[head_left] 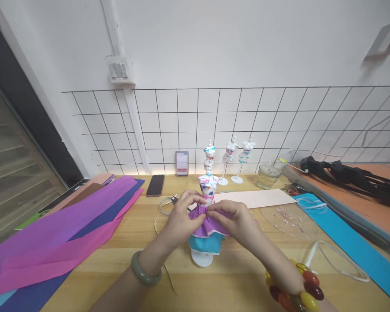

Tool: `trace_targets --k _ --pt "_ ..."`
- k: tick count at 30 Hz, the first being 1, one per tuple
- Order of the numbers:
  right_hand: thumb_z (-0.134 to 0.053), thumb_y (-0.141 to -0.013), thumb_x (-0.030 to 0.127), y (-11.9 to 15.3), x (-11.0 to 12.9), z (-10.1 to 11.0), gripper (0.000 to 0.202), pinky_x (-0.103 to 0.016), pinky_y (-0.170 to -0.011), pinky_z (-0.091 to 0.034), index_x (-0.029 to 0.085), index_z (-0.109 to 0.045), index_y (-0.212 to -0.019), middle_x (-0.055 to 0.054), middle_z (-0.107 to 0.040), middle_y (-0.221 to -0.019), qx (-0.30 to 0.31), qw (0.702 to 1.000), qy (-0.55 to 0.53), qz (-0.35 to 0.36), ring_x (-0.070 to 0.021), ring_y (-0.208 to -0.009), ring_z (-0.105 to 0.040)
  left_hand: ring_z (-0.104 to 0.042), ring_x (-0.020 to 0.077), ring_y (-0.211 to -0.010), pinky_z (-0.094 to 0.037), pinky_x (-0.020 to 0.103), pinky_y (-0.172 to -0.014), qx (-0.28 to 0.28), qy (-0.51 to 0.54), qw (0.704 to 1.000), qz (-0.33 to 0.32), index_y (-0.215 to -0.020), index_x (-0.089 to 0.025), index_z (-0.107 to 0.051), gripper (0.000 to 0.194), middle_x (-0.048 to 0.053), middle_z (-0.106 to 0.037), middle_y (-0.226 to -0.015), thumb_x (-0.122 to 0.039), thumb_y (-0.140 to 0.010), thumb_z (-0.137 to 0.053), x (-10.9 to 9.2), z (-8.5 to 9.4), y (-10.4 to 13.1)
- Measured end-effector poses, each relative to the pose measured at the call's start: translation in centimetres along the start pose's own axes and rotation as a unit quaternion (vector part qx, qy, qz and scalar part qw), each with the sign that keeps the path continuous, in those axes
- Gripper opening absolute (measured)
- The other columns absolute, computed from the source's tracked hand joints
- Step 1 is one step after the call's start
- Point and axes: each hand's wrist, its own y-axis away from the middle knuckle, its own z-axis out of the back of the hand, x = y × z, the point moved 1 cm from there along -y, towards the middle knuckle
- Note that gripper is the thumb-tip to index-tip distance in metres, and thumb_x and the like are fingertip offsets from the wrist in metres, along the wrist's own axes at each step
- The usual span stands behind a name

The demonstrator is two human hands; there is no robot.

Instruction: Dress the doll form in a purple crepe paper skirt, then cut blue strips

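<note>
A small painted mannequin (pixel 208 186) stands upright on a white round base (pixel 202 259) in the middle of the table. Around its waist is a gathered purple skirt (pixel 208 226) over a blue layer (pixel 208 244). My left hand (pixel 186 216) is at the left of the waist, with thumb and fingers bent onto the purple fabric. From the right, my right hand (pixel 235 219) pinches the same skirt near the waist.
Purple, pink and navy sheets (pixel 68 216) lie at the left. A phone (pixel 155 185), more mannequins (pixel 246 151), a glass jar (pixel 268 175) and a pale strip (pixel 256 198) are behind. At the right are a clear plate of beads (pixel 289 220) and a blue strip (pixel 347 247).
</note>
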Motion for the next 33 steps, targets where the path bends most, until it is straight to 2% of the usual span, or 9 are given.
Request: trace_targets --k 6,12,25,33 --pt "-0.058 -0.081 0.026 0.06 0.17 0.03 0.013 -0.032 -0.073 -0.051 0.021 -0.069 -0.084 -0.004 -0.072 -0.085 -0.007 1.0 -0.02 -0.017 -0.0194 -0.079 -0.066 -0.053 0.0176 -0.104 -0.043 0.032 -0.091 0.0 0.009 1.0 0.004 -0.088 -0.022 -0.059 0.025 0.004 -0.054 -0.102 -0.005 -0.07 -0.057 0.18 -0.03 0.07" --pt "-0.058 -0.08 0.028 0.06 0.06 0.03 0.009 -0.028 -0.067 -0.048 0.02 -0.064 -0.08 -0.003 -0.07 -0.08 -0.02 0.999 -0.004 -0.025 -0.0173 -0.073 -0.064 -0.053 0.0178 -0.104 -0.043 0.033 -0.092 -0.004 0.018 1.0 0.006 -0.088 -0.022 -0.06 0.025 0.004 -0.054 -0.103 -0.005 -0.07 -0.058 0.27 -0.06 0.1" --pt "-0.056 -0.081 0.03 0.1 0.08 0.08 0.012 -0.026 -0.063 -0.046 0.02 -0.061 -0.077 -0.001 -0.066 -0.075 -0.023 0.999 -0.003 -0.034 -0.016 -0.069 -0.059 -0.053 0.018 -0.103 -0.043 0.033 -0.09 0.011 0.023 1.0 0.004 -0.087 -0.022 -0.06 0.023 0.005 -0.052 -0.103 -0.006 -0.071 -0.057 0.11 -0.06 0.15" --pt "-0.059 -0.079 0.031 0.16 -0.29 -0.07 0.013 -0.025 -0.059 -0.044 0.02 -0.054 -0.074 -0.001 -0.062 -0.072 -0.031 0.998 -0.007 -0.047 -0.0153 -0.066 -0.056 -0.053 0.0176 -0.102 -0.043 0.031 -0.089 0.02 0.029 0.999 -0.005 -0.083 -0.021 -0.053 0.021 0.004 -0.053 -0.102 -0.005 -0.07 -0.057 0.08 -0.05 0.16"
